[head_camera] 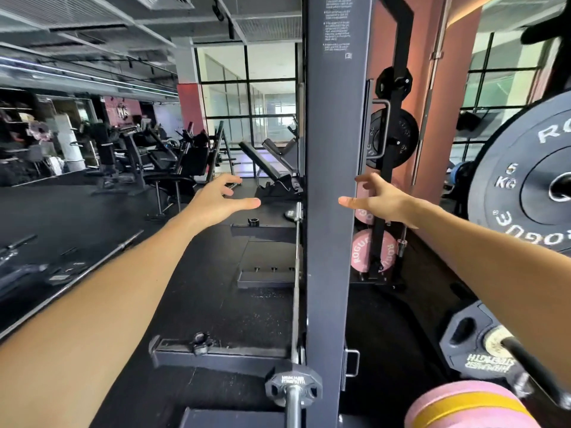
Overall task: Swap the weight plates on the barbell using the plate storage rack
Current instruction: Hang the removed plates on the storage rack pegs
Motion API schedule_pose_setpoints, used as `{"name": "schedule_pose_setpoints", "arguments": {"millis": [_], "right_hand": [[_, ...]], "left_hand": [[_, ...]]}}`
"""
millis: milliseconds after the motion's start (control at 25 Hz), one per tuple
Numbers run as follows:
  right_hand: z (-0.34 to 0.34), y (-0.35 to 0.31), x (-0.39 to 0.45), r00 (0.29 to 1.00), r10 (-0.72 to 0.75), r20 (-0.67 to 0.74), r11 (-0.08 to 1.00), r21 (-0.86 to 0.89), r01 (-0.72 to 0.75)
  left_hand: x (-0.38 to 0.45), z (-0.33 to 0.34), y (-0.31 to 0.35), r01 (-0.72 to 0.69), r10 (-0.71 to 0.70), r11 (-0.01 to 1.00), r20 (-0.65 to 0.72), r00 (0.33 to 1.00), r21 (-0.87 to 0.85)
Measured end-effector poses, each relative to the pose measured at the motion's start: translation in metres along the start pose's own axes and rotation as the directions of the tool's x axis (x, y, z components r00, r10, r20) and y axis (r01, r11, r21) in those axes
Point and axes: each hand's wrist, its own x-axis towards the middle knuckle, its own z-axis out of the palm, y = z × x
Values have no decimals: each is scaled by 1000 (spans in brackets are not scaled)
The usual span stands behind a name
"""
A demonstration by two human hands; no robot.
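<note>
- A spare bar (77,274) lies on the black gym floor (191,291) at far left, angled away from the viewer, with dark machines and benches behind it.
- The left hand (217,200) reaches forward at mid-height, fingers spread wide and thumb pointing right; it holds nothing and stops short of the post.
- Low in the centre, the barbell (293,400) points at the viewer with a small black plate (293,388) on its sleeve, just left of the post.
- A broad dark upright post (335,180) of the rack runs from top to bottom through the middle, between the two hands (white printed text near its top is too small to read).
- The right hand (381,197) is likewise open and empty, fingers splayed, thumb pointing left toward the post.
- Beyond that hand stands the plate storage rack (389,168): black plates (398,137) on its upper pegs, pink plates (363,250) on the lower ones, the hand overlapping one pink plate in view (whether it touches, I cannot tell).
- At far right a large dark plate marked 5 KG (522,180) hangs close to the camera.
- Below it sits a black plate with grip holes (469,338), and a pink plate with a yellow stripe (463,406) fills the bottom right corner.
</note>
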Motion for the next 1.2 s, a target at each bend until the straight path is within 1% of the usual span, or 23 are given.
{"name": "schedule_pose_setpoints", "arguments": {"millis": [160,360,600,720,840,920,1080,1160,1200], "right_hand": [[33,44,31,999,47,10,999,12,-47],[96,116,27,997,73,16,997,9,-73],[209,246,9,991,124,50,992,-20,-123],[261,307,-3,989,133,70,991,-14,-132],[320,371,-16,982,153,108,988,-23,-152],[355,401,-24,976,175,131,984,-28,-173],[407,440,-33,944,234,233,972,-88,-219],[433,456,-33,940,256,226,960,-176,-219],[444,463,-35,949,257,184,953,-214,-216]], "left_hand": [[25,36,-42,24,-24,1000,28,999,0],[18,106,-119,36,-34,999,61,998,-38],[-9,220,-256,102,-97,994,125,987,-30],[-20,266,-315,123,-121,992,134,984,-9],[-34,312,-376,131,-132,991,176,975,15],[-44,338,-416,149,-155,988,207,966,45],[-56,378,-466,167,-173,985,316,933,44],[-63,398,-482,164,-183,983,373,910,80],[-69,408,-489,165,-190,981,382,904,99]]}}
